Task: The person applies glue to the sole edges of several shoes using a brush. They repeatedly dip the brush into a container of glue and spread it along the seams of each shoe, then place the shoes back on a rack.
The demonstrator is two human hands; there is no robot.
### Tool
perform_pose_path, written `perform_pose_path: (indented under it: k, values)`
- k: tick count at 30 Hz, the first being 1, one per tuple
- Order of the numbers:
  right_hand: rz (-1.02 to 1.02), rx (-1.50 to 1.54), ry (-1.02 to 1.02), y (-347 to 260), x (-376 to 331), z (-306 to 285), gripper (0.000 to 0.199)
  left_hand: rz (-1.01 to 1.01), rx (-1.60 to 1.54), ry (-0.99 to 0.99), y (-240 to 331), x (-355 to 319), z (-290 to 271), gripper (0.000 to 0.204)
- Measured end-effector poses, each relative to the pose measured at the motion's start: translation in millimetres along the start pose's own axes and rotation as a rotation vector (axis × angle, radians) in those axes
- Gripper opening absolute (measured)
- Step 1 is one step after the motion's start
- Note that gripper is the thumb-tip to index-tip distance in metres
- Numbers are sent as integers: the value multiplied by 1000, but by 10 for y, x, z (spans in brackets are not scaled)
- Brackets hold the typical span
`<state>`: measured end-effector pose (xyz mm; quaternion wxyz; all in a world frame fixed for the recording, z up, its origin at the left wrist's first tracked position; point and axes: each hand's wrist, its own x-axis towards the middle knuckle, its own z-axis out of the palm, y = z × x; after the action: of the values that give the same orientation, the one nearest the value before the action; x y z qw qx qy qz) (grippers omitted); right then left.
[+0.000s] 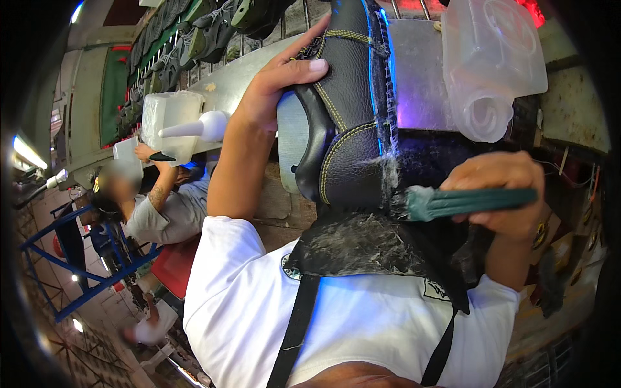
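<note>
My left hand (270, 84) is closed around a black leather shoe upper (352, 97), its thumb pressing on the side. Yellow stitching runs along the leather, and a bright blue line follows the lower edge. The upper is held tilted, with a padded black collar around a grey flat face at its left. In my right hand (504, 178) is a brush with a dark green handle (479, 203). Its pale, clotted end lies at the near end of the upper's edge, where whitish residue sticks; whether they touch I cannot tell.
A translucent plastic jug (495, 58) lies at the right of the metal worktop (417, 84). To the left are a white-nozzled bottle (200, 127) and a clear container (169, 110). Several shoes (213, 32) hang on a rack beyond. A co-worker (165, 210) is at the left.
</note>
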<state>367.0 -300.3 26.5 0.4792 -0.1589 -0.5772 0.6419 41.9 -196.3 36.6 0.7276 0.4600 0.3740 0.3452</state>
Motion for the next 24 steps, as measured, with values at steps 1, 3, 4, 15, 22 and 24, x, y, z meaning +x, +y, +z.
perform_pose_path:
  k: [1, 3, 4, 15, 22, 24]
  values:
    - [11, 25, 32, -28, 53, -42, 30, -4, 12, 1, 21, -12, 3, 82]
    - [73, -24, 171, -167, 141, -81, 32, -24, 13, -33, 53, 59, 34, 82]
    - [115, -66, 240, -206, 200, -110, 33, -38, 51, -28, 80, 45, 50, 83]
    - [48, -327, -164, -289, 448, -388, 44, -125, 1, 19, 227, 43, 174, 93]
    - [38, -645, -357, -617, 529, -439, 43, -156, -188, -26, 114, 94, -10, 76]
    - [26, -731, -382, -693, 530, -451, 40, -160, -271, -49, 99, 96, -33, 69]
